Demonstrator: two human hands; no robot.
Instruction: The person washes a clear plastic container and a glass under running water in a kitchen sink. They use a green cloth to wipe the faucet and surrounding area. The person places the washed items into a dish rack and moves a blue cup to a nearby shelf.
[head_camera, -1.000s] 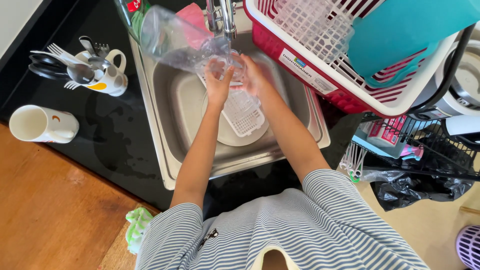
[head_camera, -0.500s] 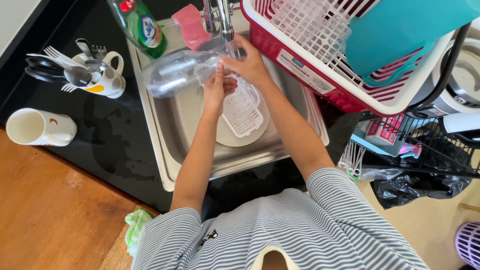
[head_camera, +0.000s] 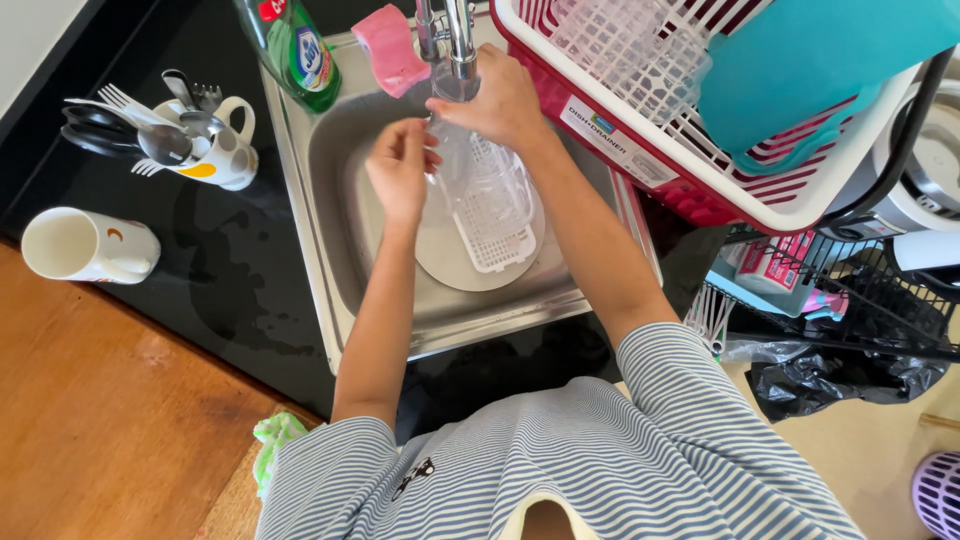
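I see both hands gripping a clear plastic bag (head_camera: 470, 165) under the tap (head_camera: 455, 40): left hand (head_camera: 400, 170) pinching, right hand (head_camera: 500, 100) clasping, over the sink (head_camera: 330, 230).

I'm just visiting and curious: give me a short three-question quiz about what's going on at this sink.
1. True or false: both hands hold the clear bag under the tap.
2. What lies flat at the bottom of the sink? A) a pan B) a round plate C) a kettle
3. Which mug holds cutlery: the spotted mug or the lying mug?

Key:
1. True: left hand and right hand both grip it.
2. B
3. The spotted mug.
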